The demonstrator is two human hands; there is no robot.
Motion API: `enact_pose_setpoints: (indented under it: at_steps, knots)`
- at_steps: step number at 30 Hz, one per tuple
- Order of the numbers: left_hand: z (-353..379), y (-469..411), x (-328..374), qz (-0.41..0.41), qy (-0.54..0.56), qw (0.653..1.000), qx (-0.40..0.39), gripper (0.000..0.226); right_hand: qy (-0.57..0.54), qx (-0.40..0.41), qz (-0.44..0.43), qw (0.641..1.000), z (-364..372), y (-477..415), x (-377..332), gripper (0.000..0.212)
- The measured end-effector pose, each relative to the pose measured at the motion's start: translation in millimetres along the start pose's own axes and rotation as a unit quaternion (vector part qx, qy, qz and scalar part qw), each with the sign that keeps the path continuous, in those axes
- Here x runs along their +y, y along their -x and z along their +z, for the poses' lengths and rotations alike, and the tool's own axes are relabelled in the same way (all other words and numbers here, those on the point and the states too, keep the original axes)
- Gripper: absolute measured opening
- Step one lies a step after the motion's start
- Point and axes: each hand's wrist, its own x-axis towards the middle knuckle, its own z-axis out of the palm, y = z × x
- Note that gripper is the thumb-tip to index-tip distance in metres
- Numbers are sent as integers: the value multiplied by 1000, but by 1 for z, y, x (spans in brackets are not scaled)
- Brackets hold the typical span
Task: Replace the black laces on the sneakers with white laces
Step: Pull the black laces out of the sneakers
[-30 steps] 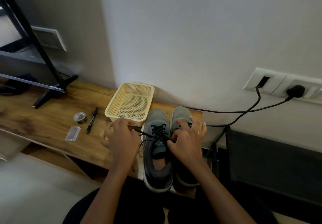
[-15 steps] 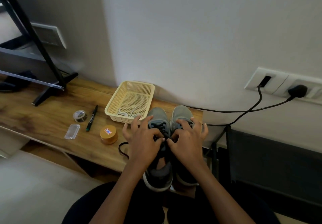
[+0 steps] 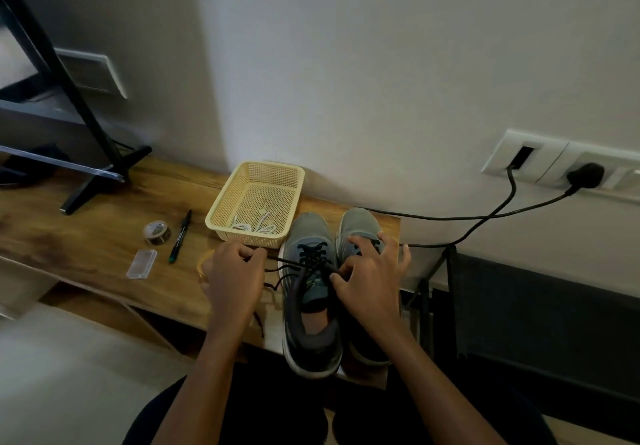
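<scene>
Two grey sneakers stand side by side on the wooden shelf, toes to the wall. The left sneaker has a black lace, partly pulled loose. My left hand pinches one end of that lace and holds it stretched out to the left of the shoe. My right hand lies over the right sneaker and pinches the lace at the left sneaker's eyelets. White laces lie in a cream plastic basket behind my left hand.
On the shelf to the left lie a tape roll, a black marker and a small clear box. An orange tin is mostly hidden by my left hand. Black cables run from wall sockets on the right. A black stand stands far left.
My left hand has moved from over the left sneaker's laces out to the left, drawing the black lace taut. My right hand stays at the eyelets.
</scene>
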Motion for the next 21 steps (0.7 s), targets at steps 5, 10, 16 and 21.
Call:
enact_pose_setpoints:
  at_steps: [5, 10, 16, 21]
  knots:
    - [9, 14, 6, 119, -41, 992, 5, 28, -8, 8, 1, 1000, 1, 1, 2, 20]
    - [26, 28, 10, 279, -260, 920, -93, 18, -17, 10, 5, 1000, 1, 1, 2, 20]
    - [36, 27, 8, 285, -281, 910, -106, 17, -22, 13, 20, 999, 3, 4, 3, 17]
    - [22, 18, 9, 210, -187, 955, -99, 9, -16, -4, 33, 999, 2, 4, 3, 15]
